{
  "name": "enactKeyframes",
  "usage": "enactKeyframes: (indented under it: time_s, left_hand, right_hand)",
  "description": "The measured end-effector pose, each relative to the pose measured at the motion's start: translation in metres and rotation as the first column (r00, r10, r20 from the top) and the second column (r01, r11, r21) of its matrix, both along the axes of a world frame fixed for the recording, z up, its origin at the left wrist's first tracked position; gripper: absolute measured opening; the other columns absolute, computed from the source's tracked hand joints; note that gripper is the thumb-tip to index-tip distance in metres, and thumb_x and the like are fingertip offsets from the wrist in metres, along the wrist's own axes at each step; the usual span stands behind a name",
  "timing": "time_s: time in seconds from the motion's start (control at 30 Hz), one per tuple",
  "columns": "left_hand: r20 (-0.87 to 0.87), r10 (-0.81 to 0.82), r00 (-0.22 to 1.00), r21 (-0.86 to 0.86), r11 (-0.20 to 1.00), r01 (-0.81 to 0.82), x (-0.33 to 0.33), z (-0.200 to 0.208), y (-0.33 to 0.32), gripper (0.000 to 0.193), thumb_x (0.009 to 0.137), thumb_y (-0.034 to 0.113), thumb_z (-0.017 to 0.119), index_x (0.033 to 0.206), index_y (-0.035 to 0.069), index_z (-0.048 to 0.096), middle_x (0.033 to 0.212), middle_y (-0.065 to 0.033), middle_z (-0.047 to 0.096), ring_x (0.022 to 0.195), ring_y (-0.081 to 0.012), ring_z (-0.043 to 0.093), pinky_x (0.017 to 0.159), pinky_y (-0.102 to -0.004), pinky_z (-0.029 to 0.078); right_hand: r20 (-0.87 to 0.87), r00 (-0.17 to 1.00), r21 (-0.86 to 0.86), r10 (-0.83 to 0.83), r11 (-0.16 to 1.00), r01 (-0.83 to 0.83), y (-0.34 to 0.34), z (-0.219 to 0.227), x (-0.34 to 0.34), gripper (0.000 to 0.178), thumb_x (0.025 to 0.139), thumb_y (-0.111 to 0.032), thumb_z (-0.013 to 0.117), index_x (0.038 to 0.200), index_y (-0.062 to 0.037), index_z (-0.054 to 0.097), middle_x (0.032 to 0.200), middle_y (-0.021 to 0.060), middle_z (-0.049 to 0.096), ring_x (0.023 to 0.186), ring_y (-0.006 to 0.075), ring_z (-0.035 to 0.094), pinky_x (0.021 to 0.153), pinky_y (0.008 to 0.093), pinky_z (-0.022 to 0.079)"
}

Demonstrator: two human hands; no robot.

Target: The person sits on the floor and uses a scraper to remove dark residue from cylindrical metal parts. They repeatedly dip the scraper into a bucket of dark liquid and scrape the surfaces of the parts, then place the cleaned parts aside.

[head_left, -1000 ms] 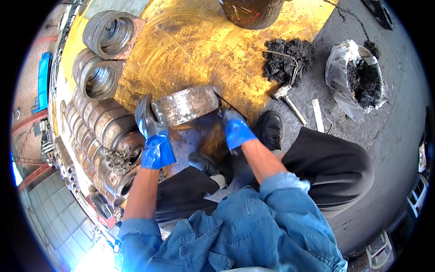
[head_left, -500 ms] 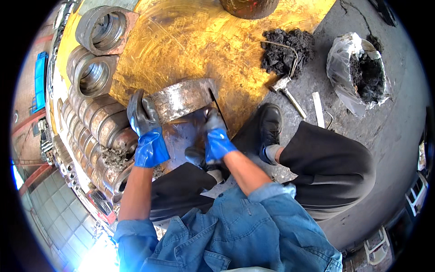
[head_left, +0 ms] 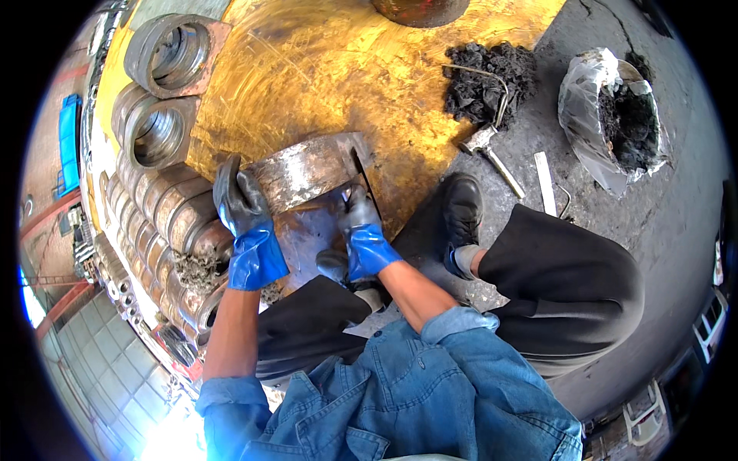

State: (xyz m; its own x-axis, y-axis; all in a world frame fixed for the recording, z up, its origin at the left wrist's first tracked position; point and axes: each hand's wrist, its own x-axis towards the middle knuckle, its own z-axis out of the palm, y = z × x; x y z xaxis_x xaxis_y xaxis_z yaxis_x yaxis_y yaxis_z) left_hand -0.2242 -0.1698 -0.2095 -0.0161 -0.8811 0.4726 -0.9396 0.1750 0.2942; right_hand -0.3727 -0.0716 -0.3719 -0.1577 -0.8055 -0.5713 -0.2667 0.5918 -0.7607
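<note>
A thick, worn metal ring (head_left: 304, 170), silvery and brown with rust, lies in front of me on the yellow plate. My left hand (head_left: 243, 201), in a black and blue rubber glove, is against the ring's left end, its fingers pointing away from me along the side. At the near right end, my right hand (head_left: 358, 211), gloved alike, has its fingers curled at the ring; their tips are partly hidden. A thin dark strip (head_left: 366, 183) runs beside the right hand, across the ring's right end.
Stacked threaded metal collars (head_left: 157, 134) line the left side. Beyond my right foot are a hammer (head_left: 498, 165), a flat pale bar (head_left: 545, 184), a heap of black shavings (head_left: 492, 81) and a plastic bag (head_left: 580, 115) of dark scrap. A rusty cylinder (head_left: 423, 11) stands at the far edge.
The view has shifted slightly. Both hands stay at the ring, which keeps nearly the same place; the right hand sits a touch nearer to me.
</note>
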Motion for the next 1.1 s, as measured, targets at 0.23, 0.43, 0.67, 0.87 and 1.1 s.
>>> enactKeyframes:
  time_s: [0.23, 0.43, 0.67, 0.87, 1.1]
  left_hand:
    - [0.039, -0.020, 0.999, -0.001, 1.000, 0.020, -0.003, -0.003, -0.002, 0.026, 0.102, 0.014, 0.058, 0.120, 0.000, 0.071, 0.121, -0.0209, 0.071, 0.117, -0.0398, 0.065, 0.106, -0.0489, 0.048]
    - [-0.003, -0.031, 1.000, -0.018, 0.999, 0.031, -0.003, -0.006, -0.003, 0.026, 0.102, 0.014, 0.059, 0.121, 0.002, 0.071, 0.122, -0.0199, 0.071, 0.118, -0.0390, 0.065, 0.107, -0.0491, 0.047]
    - [0.083, -0.017, 0.996, 0.029, 0.999, 0.015, -0.003, -0.001, 0.000, 0.029, 0.105, 0.013, 0.055, 0.126, -0.004, 0.066, 0.127, -0.0215, 0.068, 0.119, -0.0344, 0.065, 0.107, -0.0435, 0.048]
    - [0.028, -0.027, 0.999, -0.023, 0.999, 0.027, -0.001, -0.004, -0.003, 0.026, 0.100, 0.014, 0.060, 0.121, 0.002, 0.071, 0.119, -0.0196, 0.072, 0.115, -0.0393, 0.065, 0.105, -0.0495, 0.048]
    - [0.041, -0.023, 0.999, 0.013, 1.000, 0.022, -0.010, -0.002, -0.007, 0.026, 0.100, 0.015, 0.060, 0.119, 0.001, 0.071, 0.119, -0.0203, 0.072, 0.114, -0.0404, 0.065, 0.104, -0.0500, 0.049]
  right_hand:
    - [0.004, 1.000, -0.074, -0.009, 0.997, 0.010, 0.015, 0.015, -0.011, 0.030, 0.091, -0.026, 0.070, 0.110, -0.0060, 0.059, 0.093, 0.0260, 0.071, 0.088, 0.0420, 0.071, 0.077, 0.0504, 0.055]
    - [0.066, 0.997, 0.028, 0.040, 0.999, -0.042, 0.006, 0.010, -0.029, 0.032, 0.088, -0.019, 0.072, 0.114, -0.0050, 0.058, 0.094, 0.0282, 0.070, 0.090, 0.0464, 0.070, 0.076, 0.0525, 0.054]
    - [0.068, 0.980, 0.111, 0.188, 0.975, -0.194, -0.004, 0.013, -0.041, 0.034, 0.089, -0.020, 0.070, 0.118, -0.0075, 0.058, 0.099, 0.0285, 0.071, 0.099, 0.0486, 0.069, 0.081, 0.0547, 0.055]
    - [-0.274, 0.938, -0.114, 0.212, 0.961, -0.251, 0.063, -0.053, -0.041, 0.027, 0.097, -0.019, 0.055, 0.120, -0.0080, 0.061, 0.111, 0.0222, 0.072, 0.104, 0.0449, 0.069, 0.091, 0.0527, 0.054]
    - [-0.193, 0.888, 0.267, 0.419, 0.893, -0.363, -0.013, -0.014, -0.079, 0.038, 0.103, -0.028, 0.047, 0.135, -0.0113, 0.060, 0.129, 0.0227, 0.067, 0.121, 0.0415, 0.063, 0.101, 0.0547, 0.050]
